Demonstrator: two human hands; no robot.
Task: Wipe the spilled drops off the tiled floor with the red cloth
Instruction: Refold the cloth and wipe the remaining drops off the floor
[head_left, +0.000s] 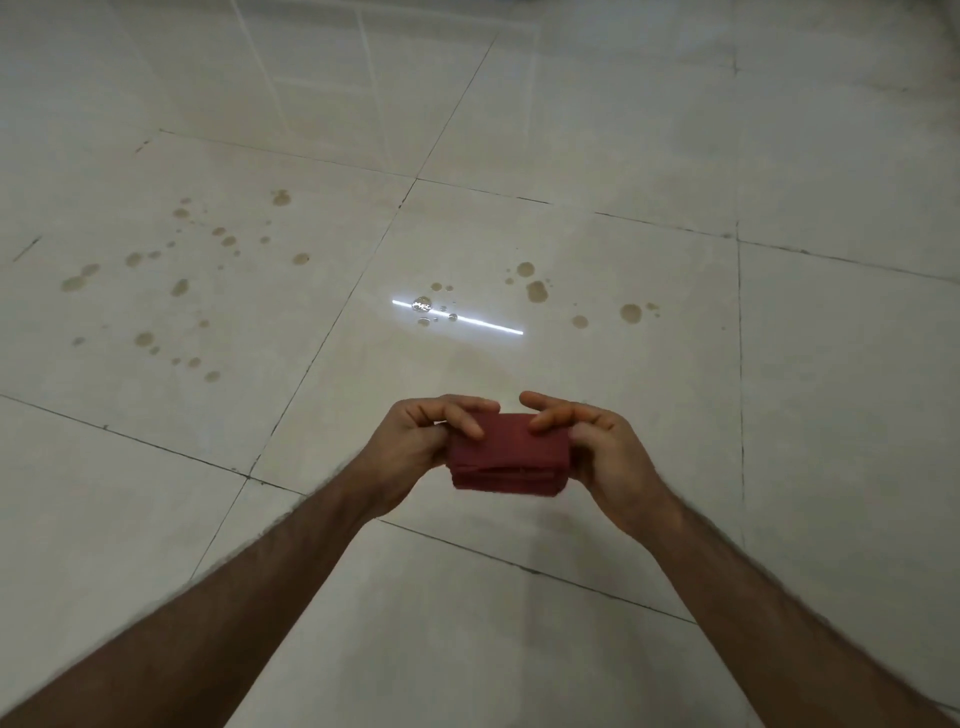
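A folded red cloth (506, 457) is held above the floor between both hands, in the lower middle of the head view. My left hand (415, 447) grips its left end and my right hand (597, 452) grips its right end, fingers curled over the top. Several brownish spilled drops (179, 287) are scattered over the tile at the left. More spilled drops (536, 291) lie on the tile ahead of the hands, some of them glinting under a bright light reflection (457, 317). The cloth is well short of all the drops.
The floor (649, 156) is pale beige tile with dark grout lines crossing it. A tiled wall base shows at the far top left (311, 52).
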